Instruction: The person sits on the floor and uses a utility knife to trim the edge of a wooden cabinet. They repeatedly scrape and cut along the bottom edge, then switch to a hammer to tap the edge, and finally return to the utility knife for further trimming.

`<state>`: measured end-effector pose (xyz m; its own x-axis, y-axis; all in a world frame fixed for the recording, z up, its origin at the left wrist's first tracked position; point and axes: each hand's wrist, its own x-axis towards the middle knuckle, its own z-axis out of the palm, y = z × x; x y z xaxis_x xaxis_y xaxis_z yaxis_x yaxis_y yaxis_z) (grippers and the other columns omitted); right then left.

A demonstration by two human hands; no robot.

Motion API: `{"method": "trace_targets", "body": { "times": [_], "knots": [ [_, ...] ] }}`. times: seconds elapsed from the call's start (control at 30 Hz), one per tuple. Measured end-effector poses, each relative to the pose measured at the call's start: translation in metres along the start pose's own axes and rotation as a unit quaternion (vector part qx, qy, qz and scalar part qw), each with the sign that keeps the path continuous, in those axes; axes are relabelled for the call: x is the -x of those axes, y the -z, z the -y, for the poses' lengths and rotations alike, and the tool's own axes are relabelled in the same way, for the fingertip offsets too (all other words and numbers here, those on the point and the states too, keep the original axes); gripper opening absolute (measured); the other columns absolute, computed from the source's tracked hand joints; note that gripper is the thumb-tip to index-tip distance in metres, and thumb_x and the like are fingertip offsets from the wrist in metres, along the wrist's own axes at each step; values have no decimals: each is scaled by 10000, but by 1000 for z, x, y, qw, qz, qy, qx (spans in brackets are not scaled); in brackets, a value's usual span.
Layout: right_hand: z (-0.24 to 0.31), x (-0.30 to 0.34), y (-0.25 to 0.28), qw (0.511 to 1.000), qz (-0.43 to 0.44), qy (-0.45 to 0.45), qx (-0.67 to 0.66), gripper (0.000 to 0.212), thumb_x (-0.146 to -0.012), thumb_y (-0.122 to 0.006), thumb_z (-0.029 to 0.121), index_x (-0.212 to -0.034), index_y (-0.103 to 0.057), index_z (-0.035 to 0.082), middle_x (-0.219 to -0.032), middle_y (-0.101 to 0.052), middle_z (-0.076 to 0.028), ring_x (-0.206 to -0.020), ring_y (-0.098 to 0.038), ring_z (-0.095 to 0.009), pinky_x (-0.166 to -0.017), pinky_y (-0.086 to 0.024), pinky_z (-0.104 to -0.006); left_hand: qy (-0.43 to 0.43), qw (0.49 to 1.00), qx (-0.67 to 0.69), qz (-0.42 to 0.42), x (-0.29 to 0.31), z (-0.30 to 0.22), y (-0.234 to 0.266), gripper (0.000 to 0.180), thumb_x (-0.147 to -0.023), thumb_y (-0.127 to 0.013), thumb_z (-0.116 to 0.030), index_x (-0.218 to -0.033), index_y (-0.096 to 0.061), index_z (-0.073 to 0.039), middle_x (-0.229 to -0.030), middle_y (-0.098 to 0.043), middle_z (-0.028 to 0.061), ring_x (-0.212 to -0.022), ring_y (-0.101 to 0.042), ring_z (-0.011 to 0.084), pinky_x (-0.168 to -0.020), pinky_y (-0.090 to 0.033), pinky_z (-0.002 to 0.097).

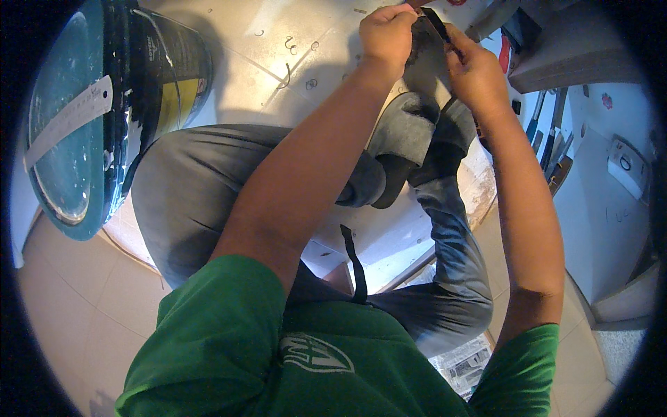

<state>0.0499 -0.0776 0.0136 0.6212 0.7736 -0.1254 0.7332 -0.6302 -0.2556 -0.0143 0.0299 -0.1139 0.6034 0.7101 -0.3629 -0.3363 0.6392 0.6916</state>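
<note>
Both hands [387, 40] [478, 71] reach far forward, nearly meeting.

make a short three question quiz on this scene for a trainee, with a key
1. What crosses the teal lid of the bucket?
A) a towel
B) a pale strip
C) a glove
2. Fill in the blank: the slim black object is gripped in the person's ____.
3. True or false: the bucket is on the person's right.

Key:
1. B
2. right hand
3. False; it is on the left.
</note>
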Motion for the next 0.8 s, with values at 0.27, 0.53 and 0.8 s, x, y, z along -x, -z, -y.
{"method": "trace_targets", "body": {
  "times": [0.27,0.53,0.8],
  "knots": [
    [-18,-5,-6,996,-35,26,-77,380,-950,-607,222,-1315,-668,137,-1022,-716,-245,-956,-695,-428,-854,-555,-482,-51,999,-6,4,-5,9,0,140,-942,-665,-91,-1025,-747,-14,-905,-718,26,-754,-645,125,-675,-503,249],
    [-2,1,5,998,-7,20,50,396,-930,-600,196,-1322,-642,235,-992,-729,-189,-907,-702,-411,-789,-562,-518,34,998,-41,-20,5,-9,-6,160,-936,-677,-113,-1053,-754,-35,-902,-724,21,-751,-645,124,-668,-507,253],
    [-9,-4,20,996,35,49,59,438,-956,-600,195,-1388,-606,263,-1024,-720,-204,-944,-706,-391,-835,-560,-470,26,998,-45,-44,15,-21,-12,179,-853,-725,-131,-1009,-772,-58,-971,-761,48,-879,-668,170,-792,-496,320]
  ]
}}
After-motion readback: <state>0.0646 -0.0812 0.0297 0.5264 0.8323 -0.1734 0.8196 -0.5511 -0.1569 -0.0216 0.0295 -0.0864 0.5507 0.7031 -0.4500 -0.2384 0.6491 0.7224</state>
